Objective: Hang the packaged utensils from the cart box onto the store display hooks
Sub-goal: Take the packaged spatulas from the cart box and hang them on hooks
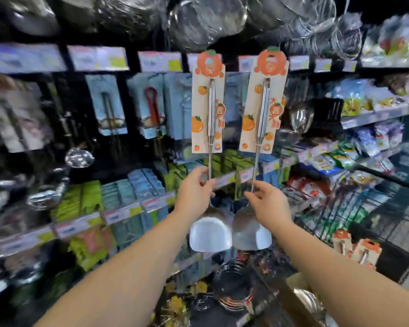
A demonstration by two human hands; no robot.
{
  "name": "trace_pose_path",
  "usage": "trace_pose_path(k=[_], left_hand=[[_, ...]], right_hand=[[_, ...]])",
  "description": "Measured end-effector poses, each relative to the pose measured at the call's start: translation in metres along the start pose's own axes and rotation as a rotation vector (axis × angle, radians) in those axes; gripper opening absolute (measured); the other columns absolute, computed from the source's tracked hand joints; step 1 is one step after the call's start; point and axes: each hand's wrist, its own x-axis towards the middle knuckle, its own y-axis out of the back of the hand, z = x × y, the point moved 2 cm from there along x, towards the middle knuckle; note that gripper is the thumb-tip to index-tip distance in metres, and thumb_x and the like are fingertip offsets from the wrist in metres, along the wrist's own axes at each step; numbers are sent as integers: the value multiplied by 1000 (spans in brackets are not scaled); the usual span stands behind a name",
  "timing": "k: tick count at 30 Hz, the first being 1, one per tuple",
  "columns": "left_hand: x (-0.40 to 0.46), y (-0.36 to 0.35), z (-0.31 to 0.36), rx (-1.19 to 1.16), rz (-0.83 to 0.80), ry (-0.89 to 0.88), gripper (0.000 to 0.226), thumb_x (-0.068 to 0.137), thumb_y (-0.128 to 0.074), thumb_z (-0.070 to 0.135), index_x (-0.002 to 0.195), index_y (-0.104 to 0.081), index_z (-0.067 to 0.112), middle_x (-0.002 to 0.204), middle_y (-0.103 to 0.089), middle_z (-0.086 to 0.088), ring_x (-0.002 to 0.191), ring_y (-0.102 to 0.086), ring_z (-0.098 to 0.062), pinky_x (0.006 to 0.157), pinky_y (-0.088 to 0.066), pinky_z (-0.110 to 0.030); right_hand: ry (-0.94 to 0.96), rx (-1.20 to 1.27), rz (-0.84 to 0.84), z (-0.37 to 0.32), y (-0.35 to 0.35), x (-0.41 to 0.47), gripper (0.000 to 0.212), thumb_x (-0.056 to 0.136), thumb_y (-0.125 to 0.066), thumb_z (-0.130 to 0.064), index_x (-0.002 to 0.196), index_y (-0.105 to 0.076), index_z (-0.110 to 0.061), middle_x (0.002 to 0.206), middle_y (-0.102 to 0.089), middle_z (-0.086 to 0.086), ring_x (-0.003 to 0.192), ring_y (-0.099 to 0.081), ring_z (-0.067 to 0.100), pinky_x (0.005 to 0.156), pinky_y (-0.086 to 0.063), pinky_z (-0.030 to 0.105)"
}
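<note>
I hold two packaged steel spatulas upright in front of the display, blades down, each on a cream card with orange fruit prints. My left hand [195, 185] pinches the thin shaft of the left spatula [208, 109]. My right hand [265, 201] pinches the shaft of the right spatula [262, 107]. The two blades [210, 234] hang side by side below my hands. The card tops reach the row of price tags at the upper hook rail [161, 61]. No hook is plainly visible behind the cards. More of the same packages [366, 251] stand in the cart at lower right.
Hanging blue-carded utensils [111, 105] fill the display to the left, with ladles [79, 156] and bowls beyond. Shelves of green and blue packs [118, 197] run below. A wire cart [354, 208] stands on the right, with a cardboard box corner [298, 284] at the bottom.
</note>
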Motion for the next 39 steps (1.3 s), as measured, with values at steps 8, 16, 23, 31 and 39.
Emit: trace_pose_path(k=[8, 16, 23, 31, 39], left_hand=[[-159, 316, 7, 79, 355, -28, 20, 90, -60, 13, 110, -57, 17, 81, -65, -8, 66, -62, -18, 62, -53, -20], [-288, 552, 28, 219, 622, 33, 28, 93, -57, 17, 120, -54, 13, 82, -61, 2, 64, -59, -8, 50, -41, -5], [-307, 655, 43, 217, 772, 44, 19, 92, -58, 15, 110, -56, 21, 72, -62, -3, 70, -67, -24, 72, -57, -40], [-241, 728, 63, 260, 802, -76, 19, 90, -59, 16, 109, -56, 19, 74, -67, 0, 57, -63, -10, 56, -49, -21], [-186, 784, 87, 282, 835, -197, 16, 87, -61, 10, 83, -61, 26, 77, -69, -8, 51, -65, -11, 57, -55, -35]], right_hand=[[301, 110, -128, -242, -115, -154, 45, 91, -64, -25, 134, -54, -17, 107, -73, 8, 101, -66, 23, 71, -43, 25], [547, 158, -321, -440, -195, -276, 54, 92, -61, -29, 143, -43, -24, 111, -72, 4, 98, -65, 20, 75, -49, 29], [660, 257, -349, -560, -231, -308, 57, 92, -62, -28, 144, -39, -32, 95, -72, 3, 87, -65, 18, 70, -48, 30], [719, 383, -246, -671, -245, -255, 60, 90, -63, -20, 143, -40, -34, 82, -68, 1, 67, -56, 11, 62, -47, 31], [776, 351, -145, -763, -246, -191, 66, 87, -68, -22, 145, -38, -28, 105, -69, 2, 83, -62, 19, 77, -50, 30]])
